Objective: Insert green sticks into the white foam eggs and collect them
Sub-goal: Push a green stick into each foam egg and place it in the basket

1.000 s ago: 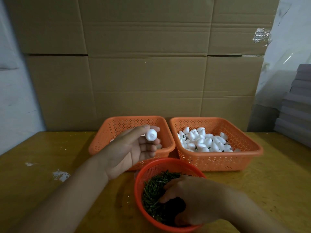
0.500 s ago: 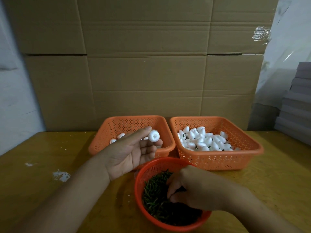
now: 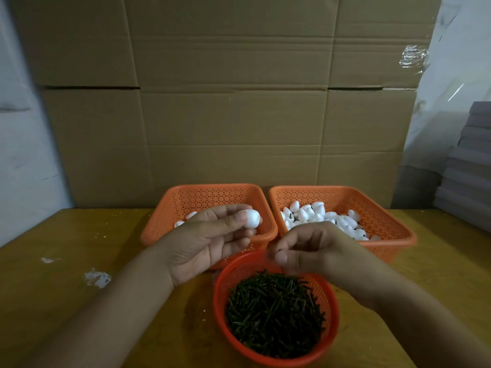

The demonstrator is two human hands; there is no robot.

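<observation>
Fingers [image 3: 247, 216] of the left hand [image 3: 204, 245] pinch a white foam egg [image 3: 252, 218] between thumb and fingertips, holding it palm-up above the near edge of the left orange basket [image 3: 170, 224]; the egg is smooth, matte and rounded, its blunt end turned toward the right. Just beside it the right hand [image 3: 316, 251] hangs over the far rim of the round red basket [image 3: 220, 309], fingers curled and thumb tip pressed toward the forefinger; motion blur hides whether a stick lies in that pinch. Green sticks [image 3: 273, 314], short, thin and dark, lie heaped in a tangle filling the round basket. A few more eggs [image 3: 179, 223] show at the bottom of the left basket behind the hand, while the right orange basket [image 3: 393, 224] holds a loose pile of white eggs [image 3: 318, 213], one or two showing a dark speck. All three baskets sit on a yellow wooden table [image 3: 66, 288] marked with white scuffs, with stacked cardboard boxes [image 3: 228, 102] behind.
</observation>
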